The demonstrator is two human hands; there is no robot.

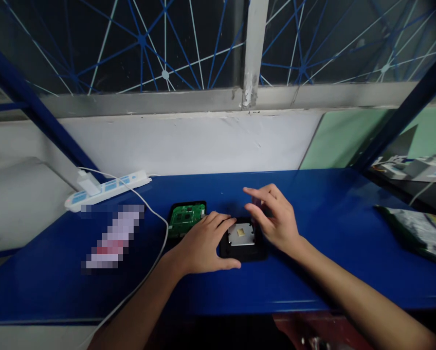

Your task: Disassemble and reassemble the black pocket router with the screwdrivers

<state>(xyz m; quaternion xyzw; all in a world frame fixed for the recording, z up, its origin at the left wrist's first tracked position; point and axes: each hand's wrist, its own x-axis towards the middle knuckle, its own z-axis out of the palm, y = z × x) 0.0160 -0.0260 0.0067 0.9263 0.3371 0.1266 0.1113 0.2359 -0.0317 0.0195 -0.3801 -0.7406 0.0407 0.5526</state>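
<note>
A black plastic case half lies on the blue table, with a silver metal plate inside it and a small yellowish square pad on the plate. My left hand grips the case from the left, its thumb along the near edge and its fingers at the far left corner. Above the case's right side hovers my right hand, thumb and index finger apart; its other fingers are curled and partly shaded. Left of the case, a green circuit board sits in another black shell, partly behind my left hand.
At the back left lies a white power strip with a plug in it. A white cable runs past my left forearm. A blurred-out pale item lies on the left. A shiny bag rests at the right edge.
</note>
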